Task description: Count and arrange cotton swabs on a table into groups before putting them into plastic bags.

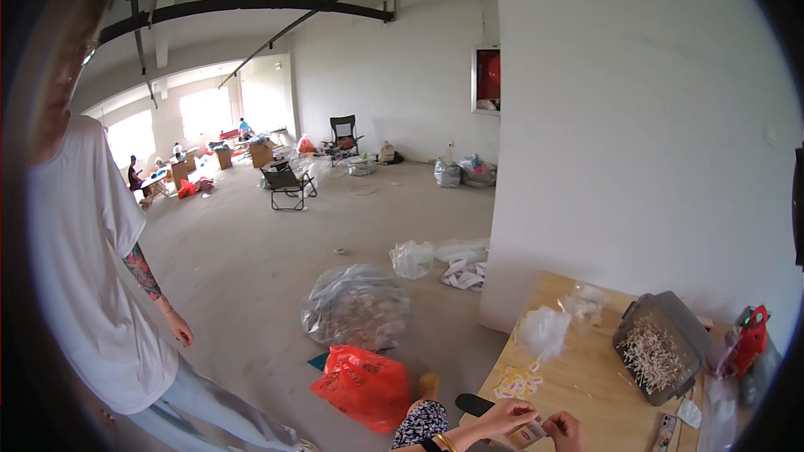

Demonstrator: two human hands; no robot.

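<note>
My left hand [507, 415], with a gold bracelet and a black band at the wrist, pinches a small printed packet [528, 434] over the table's near edge. My right hand [564, 430] has its fingers closed at the packet's other side. Just beyond them lies a loose pile of small yellow-and-white packets [519, 381]. On the right of the table, a grey plastic bin [672, 315] leans tilted, full of short pale sticks that look like cotton swabs [651, 357]. What the packet contains cannot be made out.
Clear plastic bags [544, 331] lie on the wooden table [590, 377], with a phone [666, 433] near its front. A red bag [364, 389] and a large filled clear bag [356, 310] sit on the floor. A person in a white shirt [100, 268] stands close at left.
</note>
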